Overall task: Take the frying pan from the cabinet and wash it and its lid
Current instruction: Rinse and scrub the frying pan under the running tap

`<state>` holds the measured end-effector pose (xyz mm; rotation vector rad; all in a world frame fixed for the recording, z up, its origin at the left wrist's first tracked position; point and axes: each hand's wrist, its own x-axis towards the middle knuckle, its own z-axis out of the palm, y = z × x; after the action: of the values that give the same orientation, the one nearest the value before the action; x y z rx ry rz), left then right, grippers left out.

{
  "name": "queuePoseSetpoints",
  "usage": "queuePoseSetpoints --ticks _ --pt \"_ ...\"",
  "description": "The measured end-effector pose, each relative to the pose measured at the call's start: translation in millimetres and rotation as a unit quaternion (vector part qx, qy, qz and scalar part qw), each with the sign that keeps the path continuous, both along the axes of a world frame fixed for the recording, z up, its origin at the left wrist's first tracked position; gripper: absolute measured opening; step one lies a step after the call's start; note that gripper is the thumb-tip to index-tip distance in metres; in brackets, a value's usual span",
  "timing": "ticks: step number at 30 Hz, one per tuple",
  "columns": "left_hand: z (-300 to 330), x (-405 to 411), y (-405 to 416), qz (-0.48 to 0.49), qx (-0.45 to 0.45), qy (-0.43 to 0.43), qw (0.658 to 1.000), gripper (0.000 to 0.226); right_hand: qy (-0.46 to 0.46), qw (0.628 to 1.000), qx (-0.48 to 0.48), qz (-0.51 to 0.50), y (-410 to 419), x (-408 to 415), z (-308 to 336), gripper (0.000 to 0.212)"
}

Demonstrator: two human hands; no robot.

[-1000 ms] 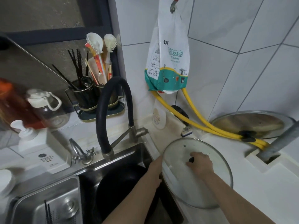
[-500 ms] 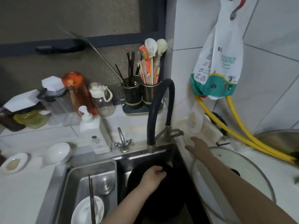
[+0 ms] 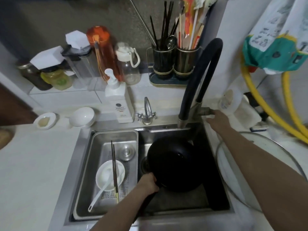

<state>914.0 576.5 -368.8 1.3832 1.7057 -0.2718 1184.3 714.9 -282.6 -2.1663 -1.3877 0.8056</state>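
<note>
The black frying pan (image 3: pixel 175 165) sits in the right basin of the steel sink (image 3: pixel 216 194), under the black curved faucet (image 3: pixel 200 77). My left hand (image 3: pixel 147 183) grips the pan where its handle meets the rim. My right hand (image 3: pixel 216 118) reaches to the faucet's metal lever (image 3: pixel 206 111) and its fingers touch it. The glass lid (image 3: pixel 236 189) lies flat on the counter right of the sink, partly hidden under my right forearm. No water is visible running from the spout.
A steel drain tray (image 3: pixel 93 147) in the left basin holds a white bowl (image 3: pixel 106 175), a spoon and chopsticks. Soap dispenser (image 3: pixel 118 100), bottles, jars and utensil holders (image 3: pixel 175 62) line the back ledge. Yellow hoses (image 3: pixel 286 100) and a hanging bag (image 3: pixel 275 42) are at right.
My right hand left the lid's knob and moved up to the faucet lever. My left hand shifted from the lid's edge to the pan's handle in the sink. The view swung left and down.
</note>
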Motion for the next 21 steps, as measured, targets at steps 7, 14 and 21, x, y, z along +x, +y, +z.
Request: queuePoseSetpoints --ticks 7,14,21 --pt "-5 6 -9 -0.016 -0.022 0.047 0.999 0.072 0.0 1.0 0.017 -0.002 -3 7 2 0.049" --pt "23 23 28 -0.095 -0.027 0.027 0.995 0.051 -0.063 0.997 0.052 0.004 6 21 -9 0.038" --pt "82 64 90 -0.183 -0.025 0.01 0.983 0.054 -0.062 0.994 0.091 -0.018 12 27 -16 0.031"
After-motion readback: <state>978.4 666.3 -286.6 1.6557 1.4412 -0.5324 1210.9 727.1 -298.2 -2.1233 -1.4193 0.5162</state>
